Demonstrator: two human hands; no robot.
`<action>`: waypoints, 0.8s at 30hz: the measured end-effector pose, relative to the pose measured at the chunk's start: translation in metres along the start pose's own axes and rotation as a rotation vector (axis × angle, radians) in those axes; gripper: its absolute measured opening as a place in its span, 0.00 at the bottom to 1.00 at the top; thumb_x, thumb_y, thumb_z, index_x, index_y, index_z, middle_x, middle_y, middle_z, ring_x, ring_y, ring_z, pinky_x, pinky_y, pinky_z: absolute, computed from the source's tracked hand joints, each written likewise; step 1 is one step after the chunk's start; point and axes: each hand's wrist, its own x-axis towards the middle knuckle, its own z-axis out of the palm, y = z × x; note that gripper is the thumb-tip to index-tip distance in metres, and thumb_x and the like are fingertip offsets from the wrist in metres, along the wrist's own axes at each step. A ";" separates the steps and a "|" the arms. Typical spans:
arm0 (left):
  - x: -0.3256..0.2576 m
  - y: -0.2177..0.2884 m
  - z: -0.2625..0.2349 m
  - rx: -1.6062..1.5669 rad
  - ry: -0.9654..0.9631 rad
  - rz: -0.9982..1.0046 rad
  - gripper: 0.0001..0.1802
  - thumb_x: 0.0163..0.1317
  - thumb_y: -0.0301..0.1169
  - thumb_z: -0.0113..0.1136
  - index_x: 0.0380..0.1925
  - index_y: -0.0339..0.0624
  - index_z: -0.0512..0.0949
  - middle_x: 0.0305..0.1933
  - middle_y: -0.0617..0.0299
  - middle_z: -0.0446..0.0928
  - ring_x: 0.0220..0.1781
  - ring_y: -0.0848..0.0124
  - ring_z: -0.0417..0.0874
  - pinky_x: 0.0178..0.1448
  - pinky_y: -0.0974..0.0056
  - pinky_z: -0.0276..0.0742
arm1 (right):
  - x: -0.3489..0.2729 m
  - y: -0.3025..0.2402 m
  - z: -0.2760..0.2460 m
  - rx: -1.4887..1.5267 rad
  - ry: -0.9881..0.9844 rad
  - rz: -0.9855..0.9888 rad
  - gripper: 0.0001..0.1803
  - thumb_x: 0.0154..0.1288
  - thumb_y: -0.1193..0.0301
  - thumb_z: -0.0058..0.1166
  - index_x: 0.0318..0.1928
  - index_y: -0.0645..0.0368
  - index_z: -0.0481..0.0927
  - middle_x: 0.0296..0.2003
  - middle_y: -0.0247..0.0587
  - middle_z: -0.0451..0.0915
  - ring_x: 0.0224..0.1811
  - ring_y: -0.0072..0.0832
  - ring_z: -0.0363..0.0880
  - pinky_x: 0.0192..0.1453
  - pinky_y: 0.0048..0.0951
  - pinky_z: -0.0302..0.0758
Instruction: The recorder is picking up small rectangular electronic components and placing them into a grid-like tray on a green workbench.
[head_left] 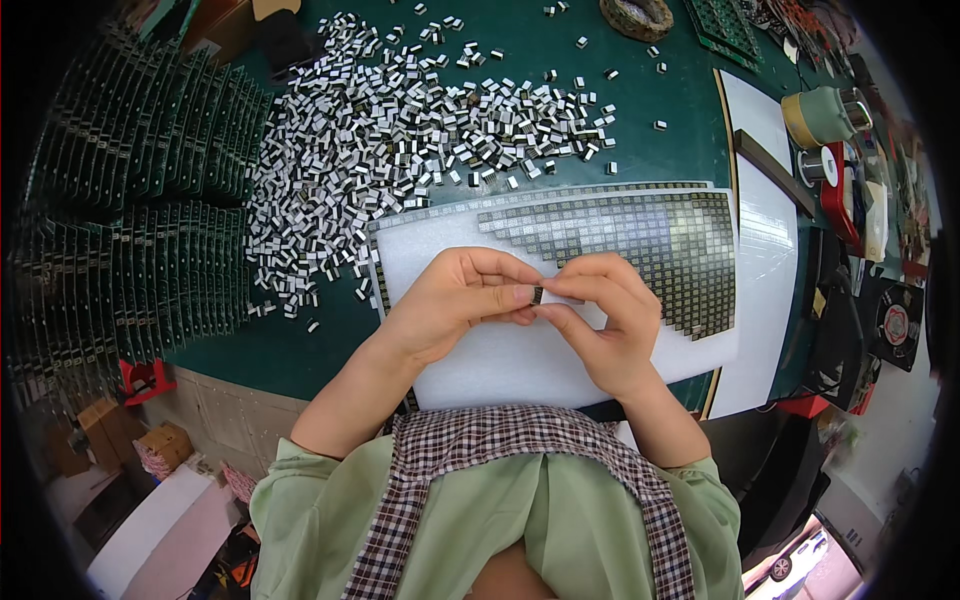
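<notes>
2 hands, 1 tiny part, and it's fingertip work over the white foam sheet (470, 370)!
Here's the left hand (440, 305), thumb and forefinger pinched on a small dark part (538, 296); the right hand (612, 320) is half curled, thumb and forefinger tips against its other side, though whether they grip I can't tell. Best, I'd judge, to steady with the left, use light pressure from the right, and stay clear of the neat rows of parts (650, 235) just beyond.
</notes>
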 end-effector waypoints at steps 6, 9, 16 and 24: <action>0.000 0.000 0.002 0.081 0.029 0.031 0.11 0.58 0.24 0.60 0.40 0.30 0.78 0.37 0.54 0.81 0.36 0.72 0.83 0.44 0.70 0.79 | 0.001 0.000 -0.001 -0.039 -0.032 -0.003 0.14 0.42 0.80 0.66 0.34 0.60 0.81 0.32 0.37 0.77 0.32 0.28 0.77 0.31 0.25 0.73; -0.004 0.000 0.014 0.296 0.125 0.104 0.11 0.57 0.22 0.60 0.40 0.29 0.78 0.38 0.53 0.81 0.37 0.72 0.83 0.45 0.70 0.79 | 0.000 0.002 0.001 -0.155 -0.058 -0.049 0.14 0.42 0.80 0.66 0.34 0.59 0.81 0.31 0.37 0.77 0.31 0.29 0.77 0.30 0.26 0.73; -0.012 0.015 0.006 0.478 0.119 0.025 0.12 0.54 0.19 0.58 0.40 0.31 0.78 0.38 0.56 0.80 0.41 0.70 0.81 0.48 0.68 0.76 | 0.001 0.004 -0.002 0.071 -0.112 0.088 0.13 0.45 0.78 0.66 0.35 0.59 0.83 0.32 0.37 0.78 0.30 0.26 0.77 0.30 0.25 0.74; 0.013 0.013 -0.006 1.682 0.425 0.716 0.16 0.47 0.23 0.63 0.39 0.36 0.78 0.41 0.56 0.73 0.42 0.60 0.76 0.46 0.61 0.74 | 0.002 0.010 -0.004 0.196 -0.051 0.404 0.12 0.47 0.77 0.66 0.37 0.59 0.83 0.33 0.36 0.80 0.31 0.21 0.76 0.32 0.19 0.72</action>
